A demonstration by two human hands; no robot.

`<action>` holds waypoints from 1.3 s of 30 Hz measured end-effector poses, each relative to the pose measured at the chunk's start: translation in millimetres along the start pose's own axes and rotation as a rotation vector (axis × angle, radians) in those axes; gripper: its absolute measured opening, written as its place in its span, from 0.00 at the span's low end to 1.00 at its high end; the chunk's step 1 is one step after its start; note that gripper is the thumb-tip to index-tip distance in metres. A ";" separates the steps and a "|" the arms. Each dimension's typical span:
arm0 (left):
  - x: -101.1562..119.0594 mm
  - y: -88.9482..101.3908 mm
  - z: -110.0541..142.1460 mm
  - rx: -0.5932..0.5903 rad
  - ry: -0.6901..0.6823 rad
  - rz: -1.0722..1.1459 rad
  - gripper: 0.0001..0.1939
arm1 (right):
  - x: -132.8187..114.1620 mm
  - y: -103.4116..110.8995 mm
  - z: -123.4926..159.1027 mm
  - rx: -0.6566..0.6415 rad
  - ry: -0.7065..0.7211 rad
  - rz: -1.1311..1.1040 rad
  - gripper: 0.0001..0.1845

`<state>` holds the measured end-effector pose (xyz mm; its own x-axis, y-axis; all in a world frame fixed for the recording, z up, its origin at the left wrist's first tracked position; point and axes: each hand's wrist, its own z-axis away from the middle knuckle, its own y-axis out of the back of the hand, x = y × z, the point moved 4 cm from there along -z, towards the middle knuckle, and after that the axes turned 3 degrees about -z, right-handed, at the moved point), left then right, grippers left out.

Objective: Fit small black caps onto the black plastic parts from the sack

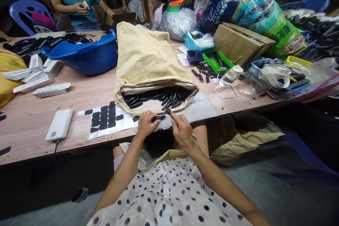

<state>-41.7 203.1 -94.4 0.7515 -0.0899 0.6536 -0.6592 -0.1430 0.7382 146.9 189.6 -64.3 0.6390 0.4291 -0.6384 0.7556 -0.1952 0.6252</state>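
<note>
My left hand [145, 123] is closed on a slim, glossy black tapered piece [158, 118] at the table's front edge. Between thumb and finger, my right hand [182, 129] pinches a small dark rounded pad [167, 111]; its exact kind is too small to make out. Just beyond both hands lies a beige cloth sack [148, 53], its mouth facing me. Many similar black tapered pieces [173, 98] lie inside the mouth. A white sheet with black rounded-square stickers [104, 116] is left of my left hand.
A white power bank [59, 125] with a cable and several white boxes [51, 90] lie to the left. Behind them stands a blue basin [84, 54]. On the right are a green tray [217, 61], a clear bottle [231, 76] and a cardboard box [239, 44]. People work beyond the table.
</note>
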 end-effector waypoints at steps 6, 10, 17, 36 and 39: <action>8.3 4.0 3.9 -0.005 -0.021 -0.046 0.21 | 52.6 48.7 -29.3 0.331 -0.254 0.128 0.25; 11.2 6.6 3.4 -0.007 -0.019 -0.061 0.19 | 98.6 70.0 -52.7 0.311 -0.517 0.322 0.29; 10.2 5.7 3.8 -0.018 -0.012 -0.093 0.17 | 123.7 56.4 -75.1 0.092 -0.693 0.487 0.25; 31.2 -23.6 106.8 -0.180 -0.179 -0.093 0.12 | 114.9 39.1 -74.8 0.147 -0.554 0.612 0.23; 38.5 -15.3 88.9 -0.064 -0.191 -0.084 0.14 | 113.3 39.4 -75.3 0.119 -0.563 0.590 0.24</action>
<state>-0.3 114.2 -95.4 0.7915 -0.2664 0.5500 -0.5896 -0.0959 0.8020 238.2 296.9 -78.2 0.8882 -0.2733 -0.3693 0.2635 -0.3556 0.8967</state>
